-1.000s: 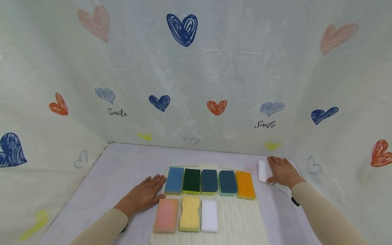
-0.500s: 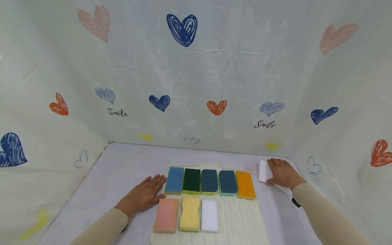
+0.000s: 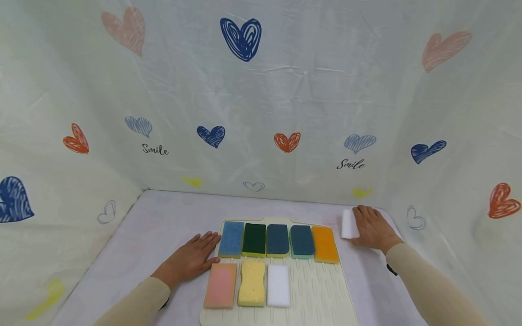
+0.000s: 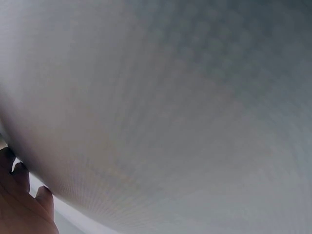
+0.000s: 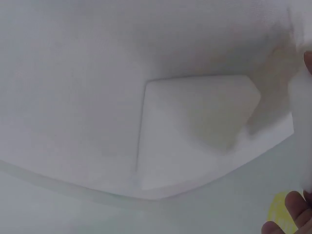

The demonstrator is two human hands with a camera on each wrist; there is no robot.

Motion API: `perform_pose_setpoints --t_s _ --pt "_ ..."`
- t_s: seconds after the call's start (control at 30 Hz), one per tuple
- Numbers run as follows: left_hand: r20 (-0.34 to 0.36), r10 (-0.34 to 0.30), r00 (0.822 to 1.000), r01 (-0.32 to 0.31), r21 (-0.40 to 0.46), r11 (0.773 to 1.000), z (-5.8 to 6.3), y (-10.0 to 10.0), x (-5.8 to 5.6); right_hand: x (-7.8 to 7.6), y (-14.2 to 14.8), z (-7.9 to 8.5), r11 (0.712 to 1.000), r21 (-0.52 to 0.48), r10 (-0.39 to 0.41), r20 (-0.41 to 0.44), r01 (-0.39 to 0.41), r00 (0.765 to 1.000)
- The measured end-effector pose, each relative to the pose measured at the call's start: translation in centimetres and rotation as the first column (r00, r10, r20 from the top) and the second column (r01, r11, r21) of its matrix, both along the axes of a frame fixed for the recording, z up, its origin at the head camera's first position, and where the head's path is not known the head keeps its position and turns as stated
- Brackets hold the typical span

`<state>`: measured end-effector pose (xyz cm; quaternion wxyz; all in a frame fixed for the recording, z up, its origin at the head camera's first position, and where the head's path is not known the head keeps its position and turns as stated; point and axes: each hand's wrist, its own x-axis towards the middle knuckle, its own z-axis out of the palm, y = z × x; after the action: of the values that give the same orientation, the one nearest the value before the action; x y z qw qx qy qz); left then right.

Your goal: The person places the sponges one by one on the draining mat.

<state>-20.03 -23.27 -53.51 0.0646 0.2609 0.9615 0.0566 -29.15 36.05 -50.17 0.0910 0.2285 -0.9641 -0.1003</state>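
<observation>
My right hand [image 3: 375, 228] grips a white sponge [image 3: 348, 224] at the back right of the table, thumb on the near end and fingers on the far end. In the right wrist view the held sponge [image 5: 301, 126] stands at the right edge, and a second white sponge [image 5: 195, 131] lies flat on the table beside it. My left hand [image 3: 193, 256] rests with straight fingers on the table, fingertips right at the edge of a cream ridged board [image 3: 314, 294], near a blue sponge [image 3: 231, 239]. In the left wrist view only part of that hand [image 4: 29, 200] shows.
On the board's back row sit a dark green sponge [image 3: 253, 239], two dark blue ones and an orange sponge [image 3: 325, 244]. A pink sponge [image 3: 220, 286], a yellow sponge [image 3: 251, 283] and a white sponge [image 3: 278, 286] form the front row. A heart-printed curtain [image 3: 261, 99] surrounds the table.
My right hand has shifted its hold on the white sponge and raised it slightly toward the back left. The left hand and the sponges on the board have stayed in place.
</observation>
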Motion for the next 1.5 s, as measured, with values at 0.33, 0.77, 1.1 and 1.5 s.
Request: perform_pose_setpoints --t_s 0.33,0.77,1.1,1.5 --pt "-0.018 -0.008 1.0 0.008 0.007 1.0 -0.2 0.0 -0.1 0.1 -1.4 1.3 0.989 0.151 0.024 -0.101 -0.009 0.995" --pt "-0.083 -0.075 0.994 0.073 -0.032 0.997 0.4 -0.6 -0.5 1.8 -4.3 3.5 0.984 0.171 0.066 -0.118 -0.045 0.991" --pt "-0.087 -0.082 0.993 0.077 -0.061 0.995 0.8 -0.6 -0.5 3.3 -5.4 3.7 0.99 0.121 0.095 -0.162 -0.076 0.982" --pt "-0.138 -0.084 0.987 0.079 -0.039 0.996 0.2 -0.5 -0.3 5.7 -7.0 3.8 0.993 0.061 0.107 -0.106 -0.1 0.989"
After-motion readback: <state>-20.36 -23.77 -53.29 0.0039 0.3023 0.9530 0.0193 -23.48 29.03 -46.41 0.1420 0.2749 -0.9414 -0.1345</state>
